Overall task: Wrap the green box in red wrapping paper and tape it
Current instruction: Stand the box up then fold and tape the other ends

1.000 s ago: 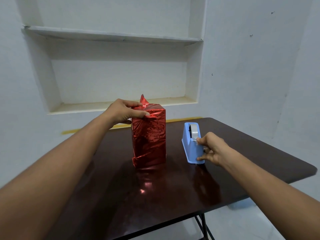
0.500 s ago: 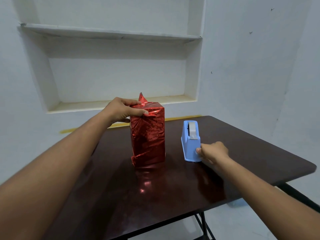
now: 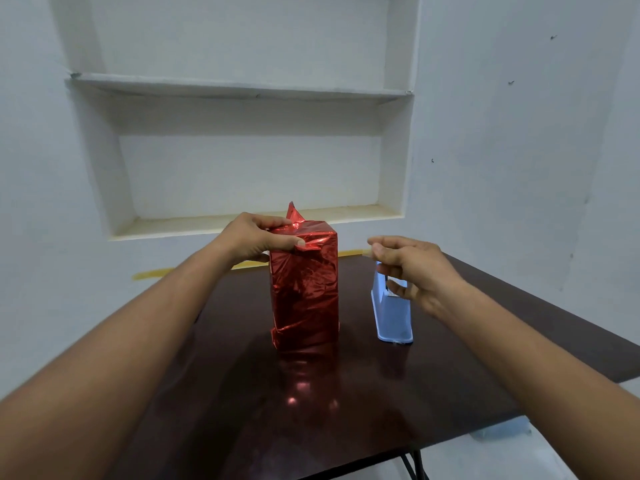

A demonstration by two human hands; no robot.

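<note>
The left hand (image 3: 258,239) grips the upright wrapped box's (image 3: 304,289) top, frame center; the right hand (image 3: 412,268), fingers pinched, hovers just right, tape unclear.

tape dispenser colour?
Light blue; the tape dispenser shows best in the head view, partly behind the right hand.

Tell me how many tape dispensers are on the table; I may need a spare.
1. The blue tape dispenser stands on the dark table, right of the red wrapped box, partly behind the right hand. No other shows.
</note>
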